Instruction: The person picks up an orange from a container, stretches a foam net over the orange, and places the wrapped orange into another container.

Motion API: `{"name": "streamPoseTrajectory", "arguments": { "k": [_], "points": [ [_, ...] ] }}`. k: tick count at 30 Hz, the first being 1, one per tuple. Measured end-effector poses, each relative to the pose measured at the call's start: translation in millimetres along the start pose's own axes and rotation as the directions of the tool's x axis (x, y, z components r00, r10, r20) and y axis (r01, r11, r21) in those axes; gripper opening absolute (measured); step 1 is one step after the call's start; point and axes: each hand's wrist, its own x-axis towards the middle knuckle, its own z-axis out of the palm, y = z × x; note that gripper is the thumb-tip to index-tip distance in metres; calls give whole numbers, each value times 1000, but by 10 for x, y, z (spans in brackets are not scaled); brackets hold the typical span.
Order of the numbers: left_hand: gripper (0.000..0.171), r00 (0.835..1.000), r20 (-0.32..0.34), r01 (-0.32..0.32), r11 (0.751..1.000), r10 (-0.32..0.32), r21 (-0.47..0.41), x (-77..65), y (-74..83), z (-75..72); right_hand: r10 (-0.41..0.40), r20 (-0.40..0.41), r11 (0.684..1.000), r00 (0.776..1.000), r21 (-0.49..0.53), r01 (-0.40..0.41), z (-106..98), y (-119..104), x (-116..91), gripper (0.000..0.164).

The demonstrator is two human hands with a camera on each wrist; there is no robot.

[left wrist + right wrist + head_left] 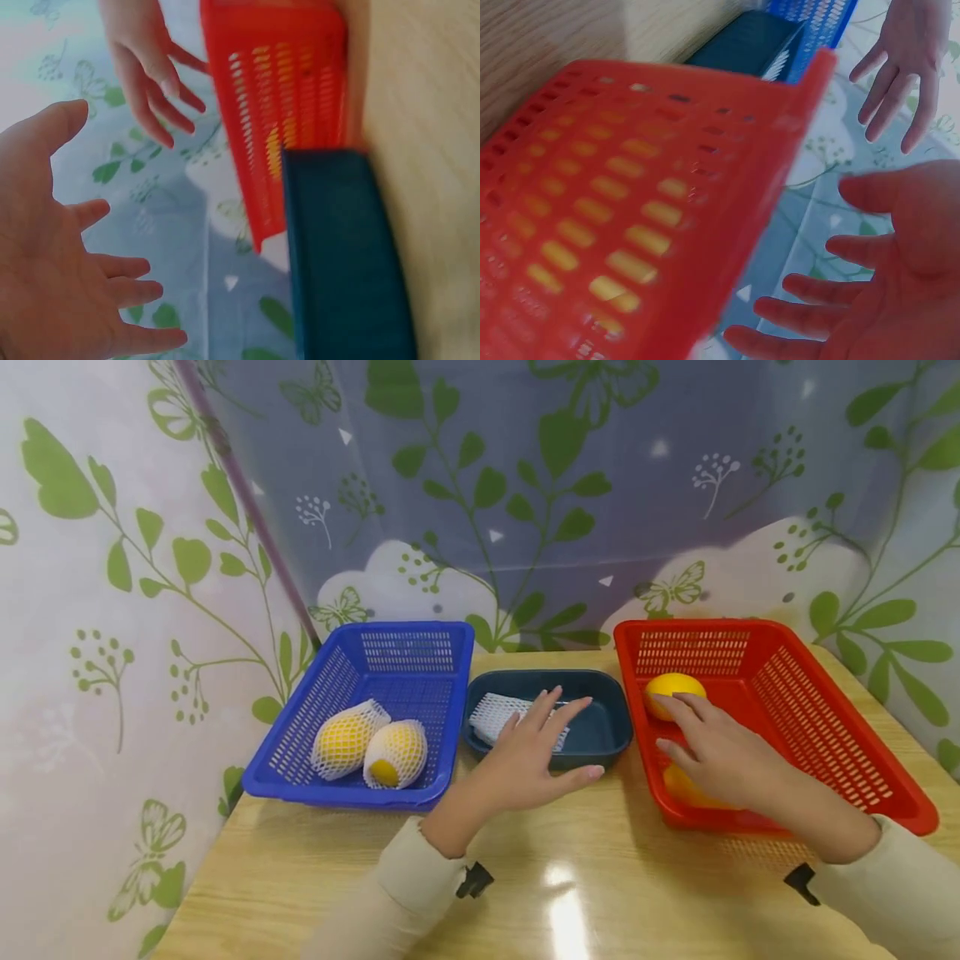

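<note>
A yellow fruit (671,683) and a partly hidden orange-yellow one (685,787) lie along the left side of the red basket (750,693). Above them hangs the right hand (716,750), its fingers apart and holding nothing. The left hand (528,758) is over the dark teal tray (602,718), fingers spread, grasping nothing; a white foam net (495,714) lies in that tray. Left of it, the blue basket (408,693) holds two netted yellow fruits (347,743), side by side. All three containers stand on the wooden tabletop (517,885), before a leaf-patterned curtain (487,485)
</note>
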Motion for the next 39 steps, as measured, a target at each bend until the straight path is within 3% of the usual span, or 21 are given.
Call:
{"name": "streamPoseTrajectory", "arguments": {
  "k": [5,9,18,26,39],
  "points": [
    [79,999,34,-19,999,19,25,131,97,228,36,37,999,999,-22,-35,67,163,2,73],
    [80,997,70,-16,999,13,37,209,164,364,21,57,1000,998,-10,-20,110,273,32,77],
    [77,990,143,4,999,-12,54,365,258,601,18,177,996,984,85,-33,184,445,69,86],
    [77,987,158,14,998,-23,57,389,274,678,-37,229,997,973,72,21,269,523,70,81],
    [73,984,178,-10,996,-6,89,388,287,721,-55,284,998,957,45,44,314,565,123,80]
  ]
}}
